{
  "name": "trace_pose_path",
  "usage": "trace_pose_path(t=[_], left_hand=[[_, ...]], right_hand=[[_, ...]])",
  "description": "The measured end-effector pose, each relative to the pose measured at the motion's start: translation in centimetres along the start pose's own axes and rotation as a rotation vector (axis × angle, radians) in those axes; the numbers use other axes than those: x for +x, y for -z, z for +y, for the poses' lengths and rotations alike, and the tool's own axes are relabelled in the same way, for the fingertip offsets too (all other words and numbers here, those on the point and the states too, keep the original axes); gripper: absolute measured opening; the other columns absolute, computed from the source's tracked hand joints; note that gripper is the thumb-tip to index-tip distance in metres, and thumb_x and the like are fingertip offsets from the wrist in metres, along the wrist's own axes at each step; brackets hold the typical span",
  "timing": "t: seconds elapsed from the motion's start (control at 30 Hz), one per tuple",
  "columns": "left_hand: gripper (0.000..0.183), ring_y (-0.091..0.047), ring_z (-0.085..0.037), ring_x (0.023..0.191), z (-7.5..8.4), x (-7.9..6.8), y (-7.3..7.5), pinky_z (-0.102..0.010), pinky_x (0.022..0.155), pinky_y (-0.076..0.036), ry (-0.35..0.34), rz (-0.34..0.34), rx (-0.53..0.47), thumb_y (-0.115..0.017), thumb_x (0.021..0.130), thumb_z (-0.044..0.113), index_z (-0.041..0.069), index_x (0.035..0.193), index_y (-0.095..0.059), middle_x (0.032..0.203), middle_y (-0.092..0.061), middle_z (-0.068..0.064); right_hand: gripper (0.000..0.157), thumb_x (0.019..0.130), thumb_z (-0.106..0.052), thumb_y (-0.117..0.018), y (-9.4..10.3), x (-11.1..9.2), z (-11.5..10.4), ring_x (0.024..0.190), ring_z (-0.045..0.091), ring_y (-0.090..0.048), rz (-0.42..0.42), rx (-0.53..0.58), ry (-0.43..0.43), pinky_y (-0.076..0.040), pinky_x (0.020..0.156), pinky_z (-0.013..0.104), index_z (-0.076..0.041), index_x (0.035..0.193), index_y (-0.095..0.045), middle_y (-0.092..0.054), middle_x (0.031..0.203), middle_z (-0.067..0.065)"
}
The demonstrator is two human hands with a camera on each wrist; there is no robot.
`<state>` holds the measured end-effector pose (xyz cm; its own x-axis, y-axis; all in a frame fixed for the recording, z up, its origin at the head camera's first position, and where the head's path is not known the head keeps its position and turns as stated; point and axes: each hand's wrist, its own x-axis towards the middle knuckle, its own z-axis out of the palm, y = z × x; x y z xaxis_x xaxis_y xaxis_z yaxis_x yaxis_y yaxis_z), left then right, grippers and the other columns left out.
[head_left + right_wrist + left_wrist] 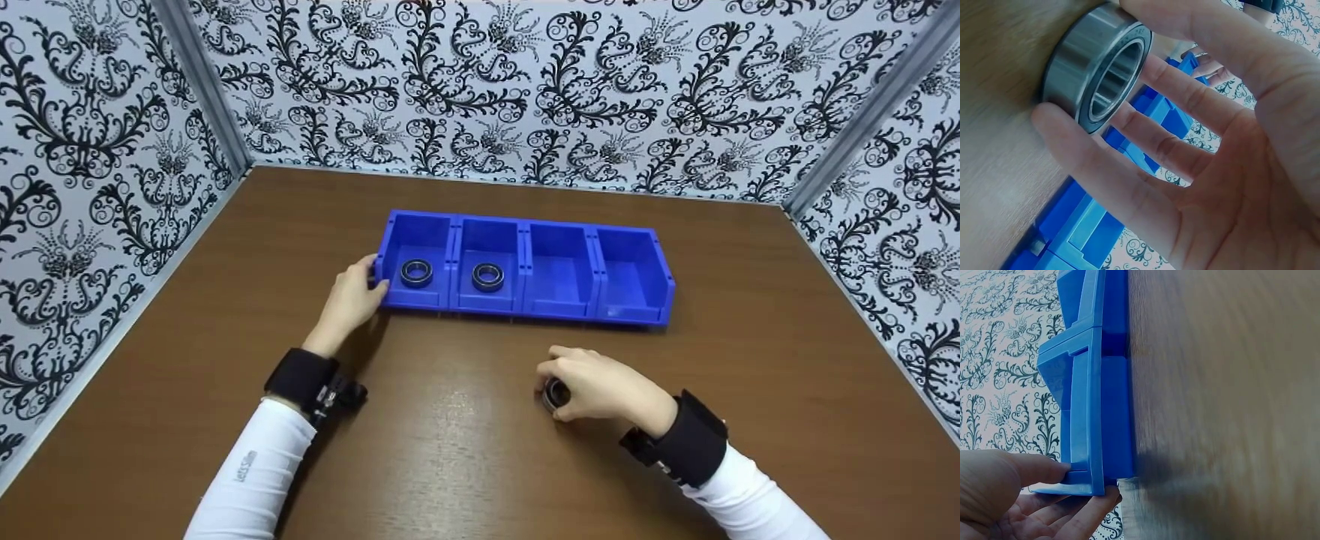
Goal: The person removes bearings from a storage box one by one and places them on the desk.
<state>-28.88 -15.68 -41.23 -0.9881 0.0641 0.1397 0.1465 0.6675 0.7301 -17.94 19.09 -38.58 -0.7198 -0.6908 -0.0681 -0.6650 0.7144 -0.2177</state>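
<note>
My left hand (pixel 354 295) grips the left end of a row of joined blue bins (pixel 559 307). In the left wrist view its thumb (pixel 1044 469) lies over the end bin's edge, with the other fingers underneath. One ball bearing (pixel 416 274) lies flat in the leftmost bin, and a second bearing (pixel 487 277) lies in the bin beside it. Toward the front right, my right hand (pixel 604 384) holds a third bearing (pixel 1092 67) between thumb and fingers. This bearing stands on its edge close over the table, its steel outer ring and dark seal showing.
The bins stand on a brown wooden table (pixel 450 450), toward its back. Patterned black-and-white panels (pixel 480 90) rise behind and on both sides, with grey posts (pixel 862 112) at the corners. Each wrist wears a black strap (pixel 694 439).
</note>
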Motion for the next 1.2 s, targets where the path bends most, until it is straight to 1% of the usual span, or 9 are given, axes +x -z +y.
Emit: trace_pose_path(t=[0.3, 0.57, 0.8, 1.2], left_hand=[[0.051, -0.060, -0.047, 0.131, -0.06, 0.01, -0.04, -0.055, 0.112, -0.048, -0.004, 0.007, -0.010, -0.057, 0.097, 0.002, -0.012, 0.145, -0.047, 0.138, -0.059, -0.035], [0.052, -0.058, -0.046, 0.133, -0.07, 0.04, 0.07, -0.055, 0.114, -0.047, 0.006, -0.006, -0.012, -0.057, 0.098, 0.003, -0.013, 0.146, -0.045, 0.141, -0.057, -0.035], [0.052, -0.058, -0.046, 0.133, -0.01, -0.13, 0.19, -0.056, 0.114, -0.047, 0.003, -0.013, 0.017, -0.056, 0.099, 0.003, -0.011, 0.147, -0.045, 0.140, -0.059, -0.035], [0.052, -0.058, -0.046, 0.133, 0.03, -0.11, 0.17, -0.056, 0.115, -0.046, 0.005, -0.008, 0.010, -0.057, 0.098, 0.003, -0.011, 0.147, -0.046, 0.140, -0.058, -0.035]], right_hand=[[0.032, 0.068, -0.011, -0.082, 0.00, 0.02, -0.05, 0.079, 0.018, -0.061, -0.009, -0.007, -0.015, -0.049, 0.066, 0.031, -0.011, 0.099, -0.072, -0.062, 0.092, 0.005], [0.033, 0.068, -0.011, -0.084, -0.05, 0.01, -0.17, 0.079, 0.018, -0.060, -0.007, -0.020, -0.018, -0.050, 0.067, 0.031, -0.011, 0.099, -0.071, -0.061, 0.092, 0.005], [0.032, 0.068, -0.010, -0.082, -0.12, -0.06, -0.15, 0.078, 0.016, -0.058, -0.001, -0.004, -0.022, -0.047, 0.067, 0.028, -0.013, 0.098, -0.072, -0.061, 0.092, 0.004], [0.032, 0.068, -0.010, -0.083, -0.13, -0.15, -0.13, 0.077, 0.015, -0.057, 0.002, -0.012, -0.015, -0.047, 0.067, 0.028, -0.012, 0.099, -0.072, -0.061, 0.092, 0.004]])
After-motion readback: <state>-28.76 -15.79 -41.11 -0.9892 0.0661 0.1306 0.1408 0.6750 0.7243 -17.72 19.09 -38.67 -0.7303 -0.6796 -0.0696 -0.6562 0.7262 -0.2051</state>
